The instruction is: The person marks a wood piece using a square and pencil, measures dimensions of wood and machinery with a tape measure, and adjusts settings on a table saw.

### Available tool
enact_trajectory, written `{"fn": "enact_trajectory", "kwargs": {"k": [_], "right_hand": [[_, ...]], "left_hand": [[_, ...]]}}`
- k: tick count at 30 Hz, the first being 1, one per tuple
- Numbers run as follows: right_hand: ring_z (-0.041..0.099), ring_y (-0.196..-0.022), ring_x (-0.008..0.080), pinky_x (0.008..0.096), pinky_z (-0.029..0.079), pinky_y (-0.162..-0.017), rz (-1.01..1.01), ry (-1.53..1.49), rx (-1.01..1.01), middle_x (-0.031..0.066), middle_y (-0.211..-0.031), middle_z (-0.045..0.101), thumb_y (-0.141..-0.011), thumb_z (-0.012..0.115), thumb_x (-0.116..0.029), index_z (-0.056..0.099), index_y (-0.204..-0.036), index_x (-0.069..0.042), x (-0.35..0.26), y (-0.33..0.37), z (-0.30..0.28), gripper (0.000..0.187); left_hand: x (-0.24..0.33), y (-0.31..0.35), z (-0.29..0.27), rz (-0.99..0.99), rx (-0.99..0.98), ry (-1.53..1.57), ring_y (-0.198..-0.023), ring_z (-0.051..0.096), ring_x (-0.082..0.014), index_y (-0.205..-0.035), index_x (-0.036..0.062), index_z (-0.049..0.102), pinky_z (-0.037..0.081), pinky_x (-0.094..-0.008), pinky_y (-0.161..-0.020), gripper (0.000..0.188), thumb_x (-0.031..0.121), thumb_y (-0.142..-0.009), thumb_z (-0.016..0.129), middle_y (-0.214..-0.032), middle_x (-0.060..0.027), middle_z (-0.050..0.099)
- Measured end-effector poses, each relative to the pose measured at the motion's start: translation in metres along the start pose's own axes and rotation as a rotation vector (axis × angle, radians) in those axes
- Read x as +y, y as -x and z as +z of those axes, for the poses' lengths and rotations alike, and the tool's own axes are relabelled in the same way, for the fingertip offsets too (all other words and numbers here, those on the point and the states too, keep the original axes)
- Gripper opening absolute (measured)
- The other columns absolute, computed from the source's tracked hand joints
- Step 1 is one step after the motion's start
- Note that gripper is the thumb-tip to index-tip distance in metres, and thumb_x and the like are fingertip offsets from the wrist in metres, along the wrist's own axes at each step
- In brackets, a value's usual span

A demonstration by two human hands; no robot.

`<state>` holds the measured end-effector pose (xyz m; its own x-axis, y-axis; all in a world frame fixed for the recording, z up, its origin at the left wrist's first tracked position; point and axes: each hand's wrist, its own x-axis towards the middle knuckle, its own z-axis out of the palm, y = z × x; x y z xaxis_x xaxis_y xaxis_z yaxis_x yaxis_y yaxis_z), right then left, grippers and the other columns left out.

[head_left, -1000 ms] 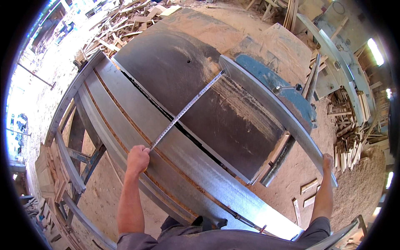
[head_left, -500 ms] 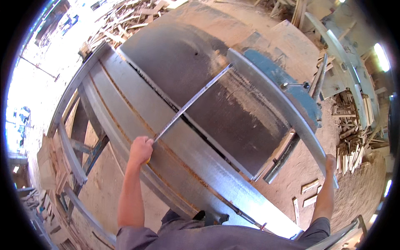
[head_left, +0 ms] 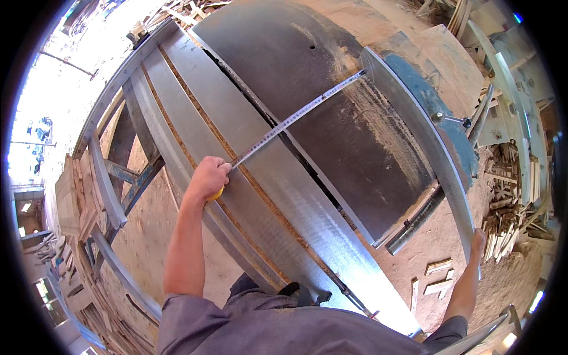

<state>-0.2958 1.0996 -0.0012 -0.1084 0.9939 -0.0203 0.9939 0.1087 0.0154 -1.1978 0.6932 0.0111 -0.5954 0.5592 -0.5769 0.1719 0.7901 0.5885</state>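
My left hand (head_left: 208, 179) is closed around a tape measure with a yellow case (head_left: 216, 193), mostly hidden in the palm. Its pale blade (head_left: 299, 114) stretches to the right across the saw table, face up with the markings showing. The blade's far end meets a long curved-looking metal fence (head_left: 408, 121). Along that fence, at its near end, my right hand (head_left: 478, 244) grips the metal; its fingers are partly hidden. Under the blade lie the silvery sliding table (head_left: 278, 189) with rusty grooves and the dark, dusty table top (head_left: 349, 157), split by a black slot.
Behind the fence sits a blue machine part (head_left: 414, 83) with a lever (head_left: 452, 119). A round metal bar (head_left: 414, 222) runs along the table's right edge. Wood offcuts (head_left: 438, 287) lie on the floor, and stacked scraps (head_left: 506, 228) stand at the right. A metal frame (head_left: 133, 177) juts out left.
The blade, seen nearly edge-on before, now lies with its marked face upward. The view has shifted, so the table sits higher and further right. Both hands keep their hold.
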Motion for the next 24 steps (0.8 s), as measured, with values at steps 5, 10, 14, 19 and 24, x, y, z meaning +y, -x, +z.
{"fn": "enact_trajectory", "kwargs": {"k": [5,10,14,19,24], "right_hand": [[0.066,-0.101,0.0378,0.0431,0.051,-0.09,-0.121,0.099,-0.055,0.0204,-0.106,0.071,-0.096,0.047,-0.015,0.072,-0.103,0.001,-0.013,-0.002,0.0,0.03],[0.067,-0.101,0.0365,0.0432,0.053,-0.088,-0.219,0.224,-0.04,0.019,-0.105,0.071,-0.094,0.052,-0.006,0.072,-0.106,0.0,0.006,-0.006,0.002,0.024],[0.068,-0.099,0.0355,0.0422,0.054,-0.086,-0.203,0.157,-0.033,0.0184,-0.105,0.072,-0.093,0.055,-0.005,0.072,-0.107,0.002,0.011,-0.009,0.005,0.023],[0.068,-0.1,0.0352,0.0417,0.053,-0.087,-0.237,0.192,-0.041,0.0182,-0.105,0.072,-0.094,0.052,-0.006,0.072,-0.109,0.002,0.006,-0.005,0.004,0.026],[0.067,-0.099,0.0368,0.0433,0.052,-0.088,-0.083,0.004,-0.01,0.0183,-0.104,0.072,-0.096,0.047,-0.016,0.073,-0.099,-0.002,-0.004,0.008,0.007,0.03]], "left_hand": [[0.0,0.004,-0.004,-0.034,0.002,0.003,-0.067,0.066,-0.0231,-0.083,-0.0065,0.069,0.051,-0.0384,-0.068,0.03,0.021,-0.094,0.062,-0.07,-0.0141,0.069],[0.009,0.007,-0.002,-0.042,0.004,-0.062,-0.071,0.067,-0.0292,-0.085,-0.005,0.07,0.051,-0.0411,-0.071,0.029,0.022,-0.094,0.063,-0.074,-0.0184,0.069],[0.02,0.016,0.003,-0.001,0.072,-0.249,-0.081,0.067,-0.0404,-0.088,-0.0022,0.071,0.052,-0.0473,-0.077,0.027,0.023,-0.094,0.063,-0.084,-0.0243,0.07],[0.021,0.02,0.005,0.038,0.109,-0.312,-0.088,0.067,-0.0447,-0.089,-0.0015,0.071,0.051,-0.0504,-0.079,0.029,0.025,-0.094,0.061,-0.089,-0.0269,0.069],[-0.003,0.024,0.011,0.217,0.051,-0.149,-0.069,0.062,-0.0387,-0.08,-0.0058,0.062,0.048,-0.0475,-0.068,0.035,0.024,-0.096,0.055,-0.076,-0.0254,0.064]]}}
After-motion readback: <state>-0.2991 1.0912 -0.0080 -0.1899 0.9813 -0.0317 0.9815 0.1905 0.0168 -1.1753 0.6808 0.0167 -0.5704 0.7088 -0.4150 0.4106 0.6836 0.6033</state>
